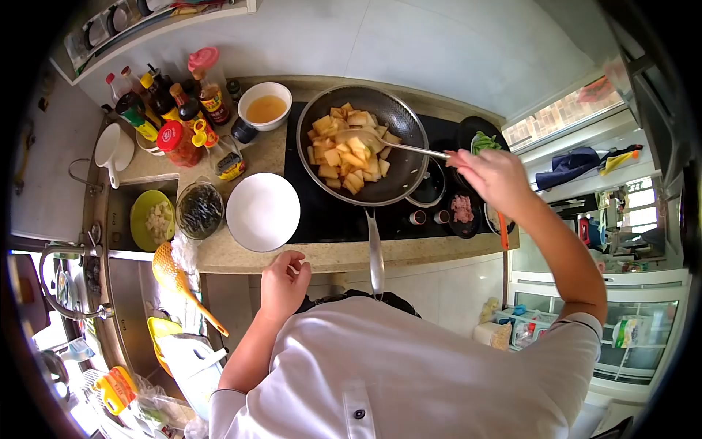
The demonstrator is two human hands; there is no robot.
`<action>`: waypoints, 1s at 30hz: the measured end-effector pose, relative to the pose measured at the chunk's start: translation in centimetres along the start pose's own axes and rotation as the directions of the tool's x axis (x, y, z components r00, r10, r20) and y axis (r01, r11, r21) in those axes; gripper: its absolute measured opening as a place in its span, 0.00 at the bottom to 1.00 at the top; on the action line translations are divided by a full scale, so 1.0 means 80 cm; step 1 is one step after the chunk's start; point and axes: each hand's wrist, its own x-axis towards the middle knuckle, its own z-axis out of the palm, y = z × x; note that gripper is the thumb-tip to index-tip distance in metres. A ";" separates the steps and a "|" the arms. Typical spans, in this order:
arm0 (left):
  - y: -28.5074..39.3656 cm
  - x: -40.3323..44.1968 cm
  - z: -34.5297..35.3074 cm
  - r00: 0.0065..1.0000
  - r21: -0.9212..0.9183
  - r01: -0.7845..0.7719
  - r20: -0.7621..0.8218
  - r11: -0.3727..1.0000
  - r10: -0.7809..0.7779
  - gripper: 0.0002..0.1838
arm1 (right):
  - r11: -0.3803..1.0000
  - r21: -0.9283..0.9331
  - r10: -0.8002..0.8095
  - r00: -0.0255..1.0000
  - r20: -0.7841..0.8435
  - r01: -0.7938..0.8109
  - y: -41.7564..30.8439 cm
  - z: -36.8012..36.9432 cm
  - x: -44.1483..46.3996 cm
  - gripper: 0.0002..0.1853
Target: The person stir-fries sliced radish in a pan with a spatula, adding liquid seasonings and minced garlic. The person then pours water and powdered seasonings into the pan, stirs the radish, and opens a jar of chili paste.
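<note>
My right hand [491,181] is closed around the handle of a metal spatula [409,148]. The spatula's head rests among pale golden chunks, likely potato [351,157], in a wide wok [402,110] on the black cooktop. The wok's long metal handle [375,256] points toward my body, with neither hand on it. My left hand [284,284] hovers by the counter's front edge, fingers curled with nothing visible in them. Just beyond it stands a white bowl [263,212].
Left of the wok are a bowl of broth [266,108], sauce bottles [186,110], a glass bowl of dark food [200,210] and a green bowl [152,219] in the sink. At right lie a plate of pink meat [462,209] and green vegetables [484,143].
</note>
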 end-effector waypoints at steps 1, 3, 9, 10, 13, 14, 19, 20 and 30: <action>0.000 -0.001 0.001 1.000 -0.005 0.007 0.008 1.000 -0.007 0.10 | 0.992 -0.116 -0.041 0.998 0.042 0.046 0.012 -0.011 -0.003 0.11; -0.002 -0.002 0.002 1.000 -0.022 0.025 0.009 0.999 -0.025 0.10 | 0.988 -0.157 0.011 0.996 0.083 0.002 0.050 -0.023 0.005 0.12; -0.009 -0.007 0.001 1.000 -0.030 0.028 -0.013 0.999 -0.028 0.09 | 0.947 -0.191 0.315 0.631 0.709 -0.259 0.076 -0.043 0.092 0.26; -0.009 -0.007 -0.001 0.999 -0.020 0.027 -0.020 0.999 -0.027 0.09 | 0.940 -0.116 0.288 0.561 0.776 -0.322 0.063 -0.037 0.097 0.27; -0.009 -0.010 -0.007 0.997 -0.036 0.069 -0.023 0.997 -0.069 0.09 | 0.887 0.078 0.234 0.587 0.775 -0.455 0.041 0.016 0.073 0.29; -0.010 -0.012 -0.006 0.997 -0.033 0.070 -0.025 0.997 -0.071 0.09 | 0.858 0.153 0.252 0.661 0.707 -0.490 0.032 0.044 0.056 0.25; -0.001 -0.009 -0.003 0.999 -0.015 0.045 -0.006 0.999 -0.045 0.10 | 0.365 0.534 0.333 0.643 0.690 -0.763 0.010 0.104 0.012 0.20; 0.002 -0.008 -0.002 0.999 -0.008 0.040 0.000 0.999 -0.040 0.10 | 0.109 0.543 0.333 0.545 0.769 -0.833 0.011 0.106 0.004 0.21; 0.008 0.000 0.007 0.999 0.004 -0.018 0.035 1.000 0.018 0.10 | -0.116 0.304 0.201 0.278 0.939 -0.945 0.078 0.002 -0.035 0.22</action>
